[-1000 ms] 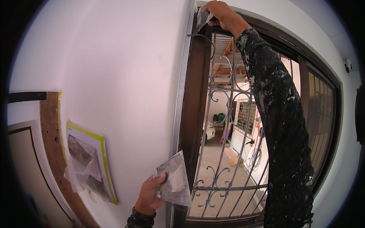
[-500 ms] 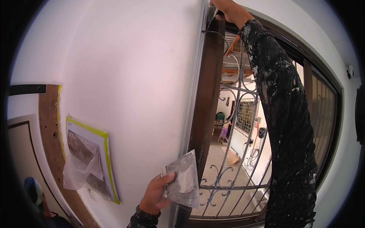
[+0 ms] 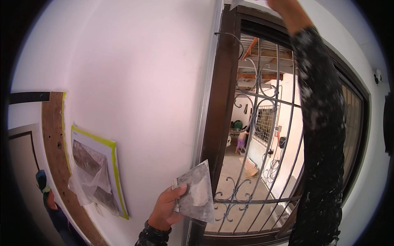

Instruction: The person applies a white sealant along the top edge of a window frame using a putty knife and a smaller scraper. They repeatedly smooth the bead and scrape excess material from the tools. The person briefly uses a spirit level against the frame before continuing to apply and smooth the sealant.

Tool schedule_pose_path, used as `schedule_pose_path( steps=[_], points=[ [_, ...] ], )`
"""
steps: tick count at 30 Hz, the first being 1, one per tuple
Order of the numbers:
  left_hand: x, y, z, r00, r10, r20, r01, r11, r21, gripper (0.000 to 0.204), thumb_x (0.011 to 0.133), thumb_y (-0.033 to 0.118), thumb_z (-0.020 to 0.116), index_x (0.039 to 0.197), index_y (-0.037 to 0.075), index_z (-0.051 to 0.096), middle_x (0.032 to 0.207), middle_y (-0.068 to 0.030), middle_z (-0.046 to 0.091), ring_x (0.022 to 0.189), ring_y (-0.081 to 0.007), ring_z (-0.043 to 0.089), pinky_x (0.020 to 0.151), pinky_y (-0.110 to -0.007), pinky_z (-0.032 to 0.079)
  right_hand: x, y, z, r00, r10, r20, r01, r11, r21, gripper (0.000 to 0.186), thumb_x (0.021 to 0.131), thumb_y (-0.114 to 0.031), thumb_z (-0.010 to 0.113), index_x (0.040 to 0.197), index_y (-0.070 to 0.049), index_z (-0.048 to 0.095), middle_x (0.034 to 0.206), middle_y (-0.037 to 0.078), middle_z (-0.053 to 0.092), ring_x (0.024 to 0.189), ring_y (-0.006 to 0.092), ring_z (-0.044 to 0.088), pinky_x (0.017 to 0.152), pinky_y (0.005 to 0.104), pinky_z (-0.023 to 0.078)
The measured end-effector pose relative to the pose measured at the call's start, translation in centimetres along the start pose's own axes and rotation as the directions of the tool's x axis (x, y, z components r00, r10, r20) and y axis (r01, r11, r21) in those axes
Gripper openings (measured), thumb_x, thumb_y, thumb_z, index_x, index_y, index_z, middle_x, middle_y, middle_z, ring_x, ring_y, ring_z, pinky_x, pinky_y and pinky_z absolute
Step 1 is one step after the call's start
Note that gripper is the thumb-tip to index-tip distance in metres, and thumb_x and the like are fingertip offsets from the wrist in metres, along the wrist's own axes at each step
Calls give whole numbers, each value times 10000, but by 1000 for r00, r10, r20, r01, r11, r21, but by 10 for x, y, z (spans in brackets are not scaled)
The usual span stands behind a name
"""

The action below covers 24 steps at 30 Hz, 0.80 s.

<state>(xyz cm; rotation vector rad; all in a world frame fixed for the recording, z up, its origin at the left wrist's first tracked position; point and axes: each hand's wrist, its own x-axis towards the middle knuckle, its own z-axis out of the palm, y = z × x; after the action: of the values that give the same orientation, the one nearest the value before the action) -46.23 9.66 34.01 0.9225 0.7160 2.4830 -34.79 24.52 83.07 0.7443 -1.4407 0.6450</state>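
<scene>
My left hand (image 3: 168, 205) grips a flat metal filler blade (image 3: 192, 192) with pale putty smeared on it, held beside the brown window frame (image 3: 217, 119). My right hand (image 3: 283, 9) is raised at the top edge of the picture, partly cut off, gripping a second blade (image 3: 234, 4) whose tip shows at the frame's upper corner. A thin metal edging strip (image 3: 203, 115) runs upright between white wall and brown frame. Behind the blade and forearm are curled iron grille bars (image 3: 255, 102). My right sleeve is speckled with paint and slightly blurred.
At left, a plastic-covered switch panel (image 3: 92, 172) with yellow tape, a brown board (image 3: 53, 131) and a door (image 3: 22, 151). A co-worker (image 3: 51, 201) stands at the lower left edge. Through the grille, a person (image 3: 241, 141) is in a yard with hoses (image 3: 271, 168) on the wall.
My right hand and forearm have moved rightward along the top of the opening. The co-worker has come into view at lower left; the distant person came into clearer view. My left hand barely moved.
</scene>
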Motion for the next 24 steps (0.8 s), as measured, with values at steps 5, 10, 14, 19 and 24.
schedule_pose_path(
  steps=[5,10,14,19,24],
  points=[
    [-6,4,14,997,27,-77,-15,987,162,539,987,223,548,1420,-73,426,1308,-207,603,1140,-280,654,959,-417,564,-107,11,-96,810,-580,90,544,684,-487,307,892,-237,699,1128,-42,677,1125,126,632,1023,227,612,772,355,570],
    [-25,-5,40,990,22,-142,1,987,162,439,1010,208,559,1356,-57,500,1263,-136,640,1109,-223,665,954,-367,551,-272,48,-117,779,-286,559,406,909,-100,359,856,-59,663,1193,-174,709,1122,100,716,944,289,704,868,419,565],
    [-14,-21,59,998,11,-64,6,967,254,406,1019,225,567,1328,-36,532,1228,-96,657,1096,-183,663,939,-339,548,-337,53,-132,551,-300,779,525,850,-44,458,610,-174,812,1065,-191,771,1099,27,728,992,255,646,839,412,545],
    [-6,-41,81,987,-1,-160,66,912,405,383,1012,205,573,1312,-30,547,1193,-97,669,1051,-174,674,911,-336,561,-359,62,-153,460,-263,848,503,864,-4,378,664,-211,756,1041,-193,746,1128,-21,692,1107,237,585,1033,462,448],
    [0,-61,95,991,-46,-128,85,945,315,377,1001,221,598,1298,-11,574,1169,-72,674,1051,-140,665,884,-305,547,-362,70,-164,457,-310,834,517,855,34,343,666,-198,790,1008,-178,775,1107,-9,728,1059,244,597,950,451,451]
  ],
)
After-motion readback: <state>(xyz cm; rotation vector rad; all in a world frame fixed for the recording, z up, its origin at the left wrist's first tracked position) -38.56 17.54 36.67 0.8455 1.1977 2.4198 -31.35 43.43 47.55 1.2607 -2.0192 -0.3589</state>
